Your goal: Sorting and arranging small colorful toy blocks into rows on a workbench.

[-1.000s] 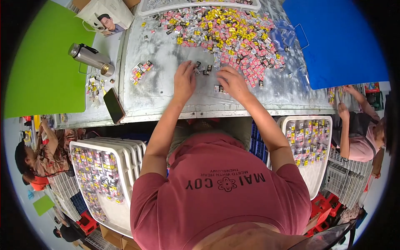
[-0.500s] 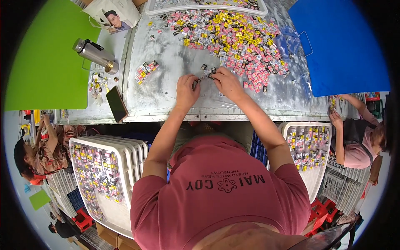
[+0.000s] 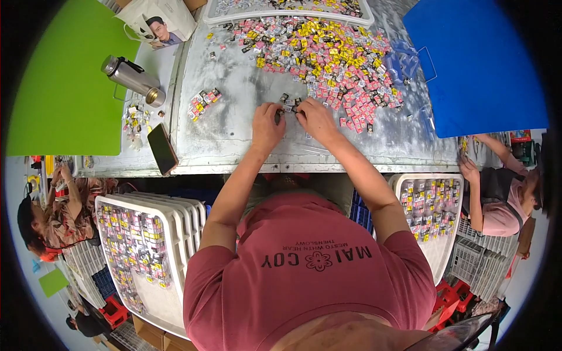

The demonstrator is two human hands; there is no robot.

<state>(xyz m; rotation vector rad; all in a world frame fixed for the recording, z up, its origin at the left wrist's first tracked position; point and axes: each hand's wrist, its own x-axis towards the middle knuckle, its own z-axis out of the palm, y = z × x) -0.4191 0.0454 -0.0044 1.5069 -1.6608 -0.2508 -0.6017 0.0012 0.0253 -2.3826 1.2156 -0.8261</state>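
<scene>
A person in a red shirt (image 3: 304, 275) leans over a grey tabletop (image 3: 234, 117), both hands drawn close together near its middle. The left hand (image 3: 266, 126) and the right hand (image 3: 316, 120) have their fingers curled inward and their fingertips almost meeting around a few small dark pieces (image 3: 288, 104); whether either hand actually pinches a piece cannot be told, since the pieces are tiny and partly hidden by the fingers. The pieces lie on the tabletop just below a broad heap (image 3: 316, 52) of pink, yellow and dark small parts that spreads across the far side.

A smaller cluster (image 3: 203, 102) of the same parts sits apart, to the left of the hands. Further left, a steel flask (image 3: 130, 77) lies on its side, and a dark phone (image 3: 162, 148) rests at the near edge of the tabletop. A green board (image 3: 64, 88) lies at far left and a blue board (image 3: 480, 64) at far right. White trays (image 3: 146, 251) loaded with parts stand stacked below at the person's left, and another tray (image 3: 430, 216) at the right. Two other people work nearby, one at the left edge (image 3: 55, 213) and one at the right (image 3: 503, 193).
</scene>
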